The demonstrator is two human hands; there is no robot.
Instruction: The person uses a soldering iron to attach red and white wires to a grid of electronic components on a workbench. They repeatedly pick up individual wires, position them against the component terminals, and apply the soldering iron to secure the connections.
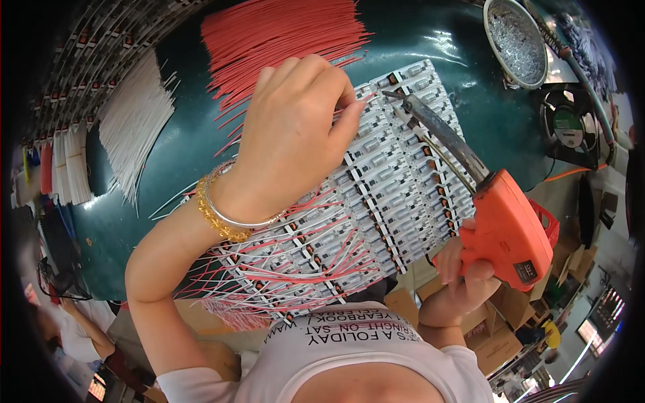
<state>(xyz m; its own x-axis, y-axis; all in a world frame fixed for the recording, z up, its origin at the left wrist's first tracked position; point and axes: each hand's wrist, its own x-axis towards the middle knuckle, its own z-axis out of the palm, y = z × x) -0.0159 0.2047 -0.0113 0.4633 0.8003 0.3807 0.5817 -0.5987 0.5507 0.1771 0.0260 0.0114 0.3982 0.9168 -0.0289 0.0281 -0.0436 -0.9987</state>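
My left hand (295, 127) is closed in a pinch on a thin red wire (367, 99), over the far part of a panel of small circuit boards (376, 174). In my right hand (463, 275) is a red soldering gun (507, 228), gripped by its handle. The gun's dark tip (396, 96) points left, just right of the wire's end; whether they touch is unclear. Along the panel's near left, many red and white wires (289, 275) are attached and lie loosely across the boards.
A pile of red wires (282, 37) lies at the back, white wires (134, 114) to the left. A round bowl of metal scraps (488, 33) and a black fan (568, 124) stand at the right. Cardboard boxes (494, 342) sit below; another person (84, 329) is at lower left.
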